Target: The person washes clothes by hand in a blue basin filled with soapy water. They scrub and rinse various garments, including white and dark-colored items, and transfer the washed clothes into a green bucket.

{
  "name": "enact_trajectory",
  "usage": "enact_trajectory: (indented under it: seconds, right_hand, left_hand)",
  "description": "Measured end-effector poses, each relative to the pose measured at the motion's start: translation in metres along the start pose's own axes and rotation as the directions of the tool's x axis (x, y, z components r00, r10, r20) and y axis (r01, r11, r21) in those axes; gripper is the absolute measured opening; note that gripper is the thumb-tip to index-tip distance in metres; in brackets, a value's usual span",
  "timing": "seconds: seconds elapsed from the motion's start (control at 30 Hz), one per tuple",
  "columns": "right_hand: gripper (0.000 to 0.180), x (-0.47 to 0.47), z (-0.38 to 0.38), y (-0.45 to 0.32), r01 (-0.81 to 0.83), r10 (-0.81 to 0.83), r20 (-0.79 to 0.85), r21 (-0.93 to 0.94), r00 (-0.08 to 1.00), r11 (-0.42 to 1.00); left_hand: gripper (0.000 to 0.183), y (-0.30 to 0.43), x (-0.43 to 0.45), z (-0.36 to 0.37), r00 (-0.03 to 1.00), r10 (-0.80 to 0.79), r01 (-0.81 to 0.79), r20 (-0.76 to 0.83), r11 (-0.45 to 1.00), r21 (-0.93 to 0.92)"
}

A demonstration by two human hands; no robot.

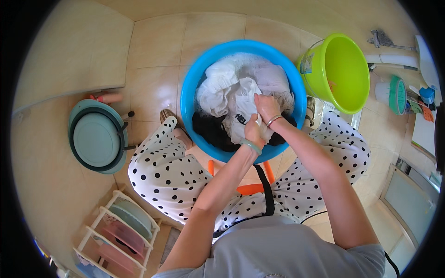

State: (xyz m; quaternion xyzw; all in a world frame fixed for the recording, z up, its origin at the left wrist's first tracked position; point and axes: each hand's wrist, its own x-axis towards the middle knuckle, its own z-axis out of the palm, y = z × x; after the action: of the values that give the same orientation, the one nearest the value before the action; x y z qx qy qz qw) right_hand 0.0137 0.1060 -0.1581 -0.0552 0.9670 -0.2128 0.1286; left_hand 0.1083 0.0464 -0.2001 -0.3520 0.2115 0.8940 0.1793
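Observation:
A round blue plastic tub sits on the floor between my knees, with wet laundry and soap suds inside. Both hands are over its middle, gripping a white garment that bears a dark print. My left hand, with a pale green bangle at the wrist, holds the nearer part of the cloth. Just beyond it, my right hand clutches the same fabric. Around them lie a bunched white garment, a pale greyish garment and a black garment. Cloth inside my fists is hidden.
A lime-green bucket stands right of the tub. Leaning at the left wall is a grey-green collapsible basin. A white rack holds basins at lower left. Part of an orange stool shows beneath me. Brushes and a teal-rimmed basket are at right.

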Motion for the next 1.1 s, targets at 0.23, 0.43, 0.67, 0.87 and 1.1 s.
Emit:
enact_trajectory:
  seconds: [0.23, 0.43, 0.67, 0.87, 1.1]
  right_hand:
    - [0.014, -0.087, -0.022, -0.085, 0.339, -0.338, -0.056, 0.298, 0.939, 0.892]
    - [0.036, 0.004, -0.017, 0.045, -0.371, 0.309, 0.209, 0.602, 0.928, 0.708]
    - [0.030, -0.007, -0.089, 0.014, -0.436, -0.016, 0.438, 0.888, 0.899, -0.146]
    - [0.025, -0.012, -0.096, 0.012, -0.427, -0.032, 0.425, 0.901, 0.904, -0.084]
    - [0.021, -0.016, -0.102, 0.007, -0.463, 0.003, 0.464, 0.885, 0.886, -0.047]
  left_hand:
    - [0.022, 0.030, -0.006, -0.013, 0.978, 0.049, 0.012, 0.202, 0.957, -0.290]
    - [0.029, 0.047, -0.030, 0.048, 0.977, -0.201, 0.179, -0.075, 0.956, -0.234]
    - [0.024, 0.100, -0.038, 0.049, 0.993, -0.053, 0.013, -0.109, 0.940, -0.341]
    - [0.019, 0.094, -0.032, 0.034, 0.984, 0.130, -0.152, -0.125, 0.971, -0.183]
    - [0.053, 0.090, -0.028, 0.035, 0.913, 0.364, -0.338, -0.182, 0.928, 0.159]
